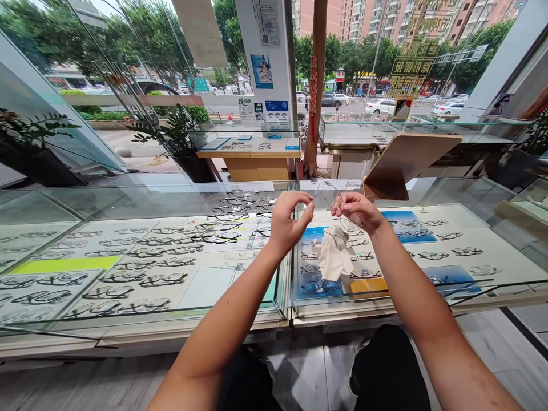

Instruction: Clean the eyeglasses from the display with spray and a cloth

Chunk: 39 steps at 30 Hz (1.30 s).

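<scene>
A pair of thin wire eyeglasses [327,184] is up above the glass counter, between my two hands. My right hand [353,208] pinches its frame near the right side. At the left end of the thin wire, the thumb and index finger of my left hand [293,217] curl together in a pinch; the contact there is small and hard to make out. Below the eyeglasses, a crumpled beige cloth [336,254] lies on the counter top, touched by neither hand.
The glass display counter [287,305] spans the view, with several rows of eyeglasses inside. Behind it on the right stands a tilted wooden-backed panel [406,162]. Farther back are a small display case [257,154], a wooden post [315,103], potted plants [184,137] and windows onto a street.
</scene>
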Motion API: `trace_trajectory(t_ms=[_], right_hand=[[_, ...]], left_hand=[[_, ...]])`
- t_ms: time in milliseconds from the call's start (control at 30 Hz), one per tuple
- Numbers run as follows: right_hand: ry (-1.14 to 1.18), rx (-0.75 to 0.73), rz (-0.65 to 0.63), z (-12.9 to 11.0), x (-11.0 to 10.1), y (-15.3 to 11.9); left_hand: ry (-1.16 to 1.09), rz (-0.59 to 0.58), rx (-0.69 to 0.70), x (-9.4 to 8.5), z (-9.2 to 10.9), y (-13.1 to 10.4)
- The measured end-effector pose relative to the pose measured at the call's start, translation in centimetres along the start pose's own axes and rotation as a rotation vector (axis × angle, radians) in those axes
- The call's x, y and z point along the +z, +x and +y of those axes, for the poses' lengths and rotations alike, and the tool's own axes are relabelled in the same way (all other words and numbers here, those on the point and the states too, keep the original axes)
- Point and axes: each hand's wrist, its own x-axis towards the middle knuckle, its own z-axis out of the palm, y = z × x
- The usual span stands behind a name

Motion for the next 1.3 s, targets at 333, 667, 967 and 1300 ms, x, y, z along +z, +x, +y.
trace_trajectory(t_ms=[333, 667, 967, 1300], right_hand=[[-0.097, 0.059, -0.135, -0.2, 0.4, 0.0], [-0.105, 0.088, -0.154, -0.3, 0.5, -0.1], [-0.093, -0.065, 0.042, -0.4, 1.0, 0.2], [-0.065, -0.232, 0.617, 0.5, -0.7, 1.3]], left_hand=[[0.240, -0.163, 0.139, 0.0, -1.4, 0.0], [0.259, -0.143, 0.147, -0.2, -1.2, -0.1], [0.270, -0.120, 0.154, -0.2, -1.2, -0.1], [0.336, 0.137, 0.141, -0.4, -1.8, -0.1]])
